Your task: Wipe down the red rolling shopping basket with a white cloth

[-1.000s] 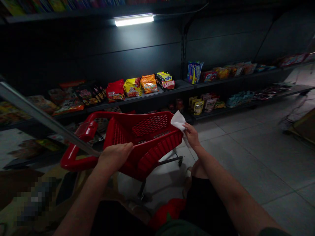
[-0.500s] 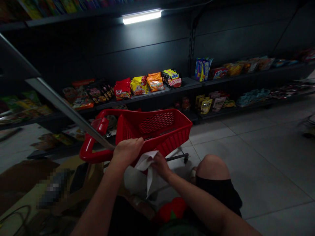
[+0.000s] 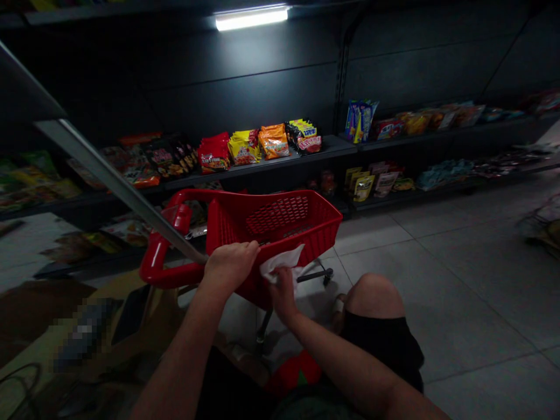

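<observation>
A red plastic shopping cart (image 3: 321, 230) with slotted basket sides stands in front of me, its curved handle (image 3: 151, 262) to the left. My left hand (image 3: 231, 265) is wrapped over the near rim of the basket. My right hand (image 3: 283, 291) holds a thin white cloth (image 3: 282, 261) against the outside of the near side wall, just right of and below my left hand. Part of the cloth is bunched in the fingers and a corner sticks up towards the rim. A grey metal pole (image 3: 118, 181) slants from the upper left down to the cart beside my left wrist.
Dark shelves (image 3: 332, 147) behind the cart carry packets of noodles (image 3: 245, 147) and snack bags (image 3: 363, 185). On the left lies a cardboard box (image 3: 160, 315) with a dark phone-like slab (image 3: 131, 314). My bent knee (image 3: 376, 294) is right of the cart, above the tiled floor (image 3: 459, 280).
My right hand has moved up and slightly right along the cart's side with the cloth, which hung lower before. My left hand stays on the rim. The view has shifted slightly.
</observation>
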The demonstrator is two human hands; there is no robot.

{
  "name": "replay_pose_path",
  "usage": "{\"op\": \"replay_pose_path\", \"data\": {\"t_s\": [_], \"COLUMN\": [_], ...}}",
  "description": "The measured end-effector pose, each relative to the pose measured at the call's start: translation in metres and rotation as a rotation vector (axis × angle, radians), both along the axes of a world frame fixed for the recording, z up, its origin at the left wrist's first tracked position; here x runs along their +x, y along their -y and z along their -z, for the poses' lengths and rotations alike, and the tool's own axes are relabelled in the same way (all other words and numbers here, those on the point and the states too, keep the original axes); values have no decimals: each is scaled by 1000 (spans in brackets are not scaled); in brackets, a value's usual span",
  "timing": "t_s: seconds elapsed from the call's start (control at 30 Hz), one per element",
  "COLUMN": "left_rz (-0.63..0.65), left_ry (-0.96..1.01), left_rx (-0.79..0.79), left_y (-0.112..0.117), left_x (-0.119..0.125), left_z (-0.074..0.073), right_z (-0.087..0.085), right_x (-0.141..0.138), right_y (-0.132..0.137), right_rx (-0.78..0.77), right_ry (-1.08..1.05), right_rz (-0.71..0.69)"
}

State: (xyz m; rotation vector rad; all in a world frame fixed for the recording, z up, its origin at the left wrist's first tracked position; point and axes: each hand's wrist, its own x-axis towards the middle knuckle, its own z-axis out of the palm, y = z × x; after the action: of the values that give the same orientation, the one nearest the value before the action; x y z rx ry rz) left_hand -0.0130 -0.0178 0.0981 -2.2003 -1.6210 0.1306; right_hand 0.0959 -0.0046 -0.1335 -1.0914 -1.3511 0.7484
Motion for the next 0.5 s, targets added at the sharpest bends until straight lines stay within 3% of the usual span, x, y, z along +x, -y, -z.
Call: {"op": "replay_pose_path", "data": {"t_s": [0.07,0.13,0.27,0.37,0.43,0.5], "left_rz": [-2,-4,4,10,16,27], "left_ry": [-7,-3,11,11,13,17], "left_rx": [3,-1,-23,-24,-15,-11], "left_y": [1,2,2,2,2,2], "left_x": [0,-2,-3,-2,-2,-1], "left_z": [0,-1,-2,-2,-1,0], "right_z": [9,12,6,-2,-5,-1], "right_x": [-11,8,101,162,177,165], "right_y": [19,12,-53,-101,-117,-113], "right_rx": [41,51,16,-94,-126,-107], "right_ry": [50,61,63,-59,-92,-46], "right_rz": [-237,-276,4,399,502,427]}}
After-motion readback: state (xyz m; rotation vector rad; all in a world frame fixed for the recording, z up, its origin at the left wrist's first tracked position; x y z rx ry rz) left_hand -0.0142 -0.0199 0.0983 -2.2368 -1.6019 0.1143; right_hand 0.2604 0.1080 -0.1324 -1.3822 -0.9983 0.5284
